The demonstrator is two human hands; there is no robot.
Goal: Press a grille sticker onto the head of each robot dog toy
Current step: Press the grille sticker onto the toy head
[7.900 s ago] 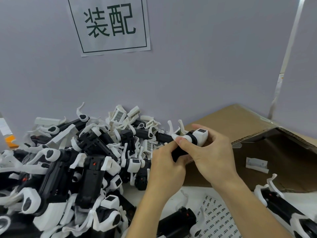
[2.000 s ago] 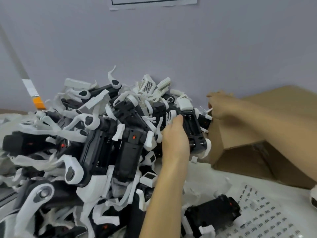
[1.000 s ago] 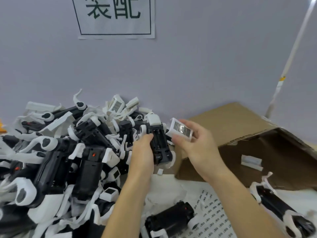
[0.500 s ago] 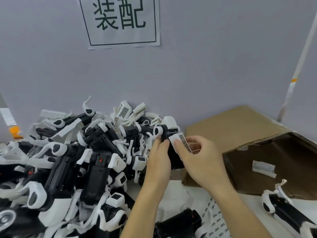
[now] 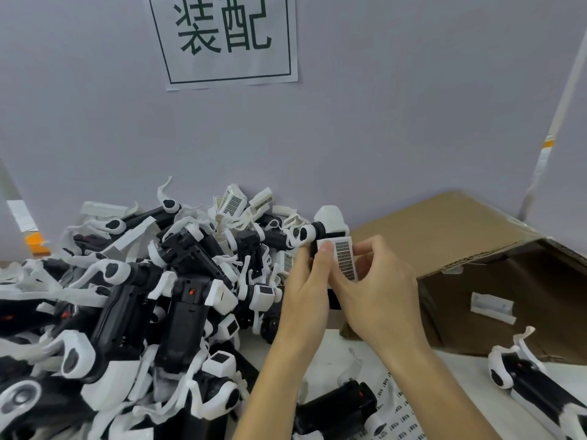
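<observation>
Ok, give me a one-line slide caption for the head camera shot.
Both hands hold a robot dog toy above the pile, right hand pinching a grille-sticker strip, left hand gripping the body.

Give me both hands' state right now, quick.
Left hand: gripping the toy dog.
Right hand: pinching the white head piece bearing a grille sticker.

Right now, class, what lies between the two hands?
In the head view, the left hand and right hand hold a black-and-white robot dog toy and small white grille sticker strip between them.
</observation>
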